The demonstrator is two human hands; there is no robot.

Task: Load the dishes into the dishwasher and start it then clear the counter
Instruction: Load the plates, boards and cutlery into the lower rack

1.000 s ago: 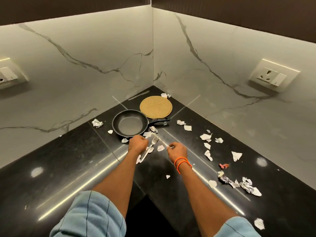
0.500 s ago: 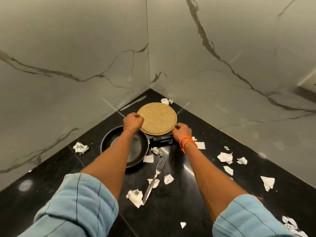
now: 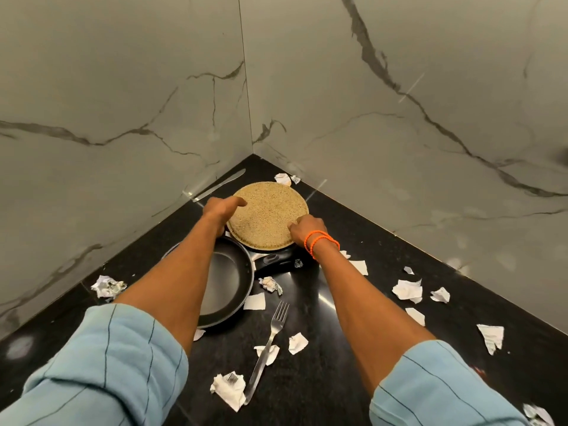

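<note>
Your left hand (image 3: 219,209) grips the left rim of the round plate (image 3: 269,218), thumb lying on top; your right hand (image 3: 309,227) holds its right rim, fingers curled at the edge. The plate sits deep in the desk (image 3: 338,379) corner. Just in front of the plate lies the pan (image 3: 226,282), its handle under the plate's near edge. The fork (image 3: 269,344) lies nearer you, among paper scraps (image 3: 407,290). A knife (image 3: 219,184) rests behind the plate, against the wall.

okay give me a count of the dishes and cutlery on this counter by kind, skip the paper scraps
Round speckled plate: 1
Black frying pan: 1
Fork: 1
Knife: 1
Total: 4
</note>
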